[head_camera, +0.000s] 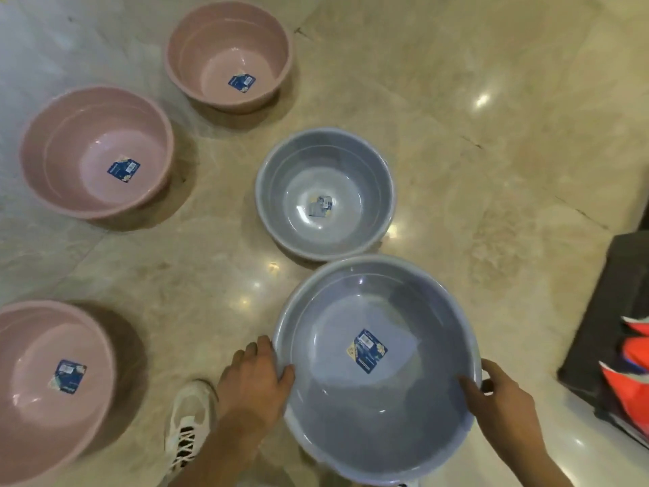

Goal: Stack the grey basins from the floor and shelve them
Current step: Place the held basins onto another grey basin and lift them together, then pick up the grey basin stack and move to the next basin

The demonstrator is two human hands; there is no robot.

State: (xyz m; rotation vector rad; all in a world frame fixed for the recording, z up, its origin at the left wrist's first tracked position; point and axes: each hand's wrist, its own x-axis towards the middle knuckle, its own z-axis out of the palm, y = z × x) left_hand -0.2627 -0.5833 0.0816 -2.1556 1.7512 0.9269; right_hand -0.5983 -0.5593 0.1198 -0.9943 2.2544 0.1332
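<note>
**Both hands on the near grey basin**

The floor, polished beige marble, fills the view. The near basin, grey and the biggest thing on it, is the landmark here; whether it rests on the floor or is lifted off it, I cannot tell. Just beyond its far rim stands the far basin, also grey and upright, the two rims nearly touching. Left of the near basin, well apart, sit three pink basins: one level with it at the frame edge, one further off, one furthest. Right of the near basin lies a dark mat with an orange-red thing on it.

The left hand grips the near basin's left rim, thumb inside, fingers outside. The right hand clasps its right rim the same way. A white shoe stands just left of the left forearm. A blue label sits in the near basin's bottom.
</note>
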